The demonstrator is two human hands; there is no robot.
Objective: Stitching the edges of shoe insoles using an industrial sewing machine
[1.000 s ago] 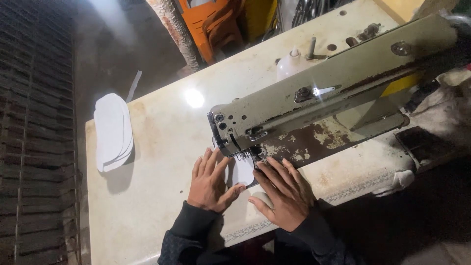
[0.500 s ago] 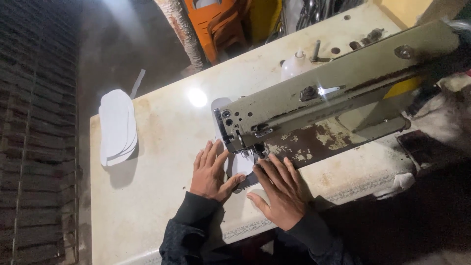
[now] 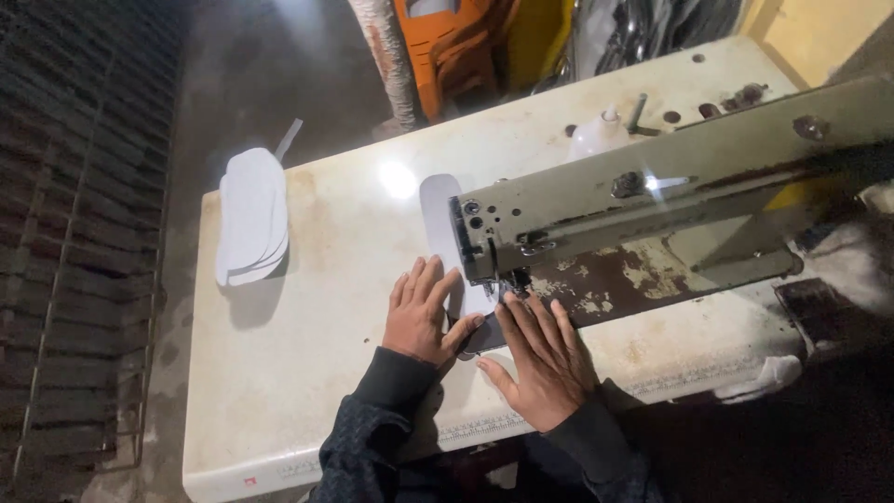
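Observation:
A long white sole-shaped piece [image 3: 438, 210] lies on the pale table and runs under the head of an old green sewing machine [image 3: 652, 200]. My left hand [image 3: 421, 312] lies flat on the piece just left of the needle, fingers spread. On the near right side of the needle, my right hand [image 3: 540, 359] presses flat, fingers together, over a dark part of the work. Both sleeves are dark. The needle area between my hands is partly hidden by the machine head.
A stack of white sole-shaped pieces [image 3: 250, 219] sits at the table's far left edge. A small white oil bottle [image 3: 596, 138] stands behind the machine. White cloth [image 3: 768, 377] hangs at the table's near right. An orange object [image 3: 456, 51] stands beyond the table.
The white piece now sticks out further beyond the machine head on the far side. My hands stay flat by the needle. The view has shifted slightly.

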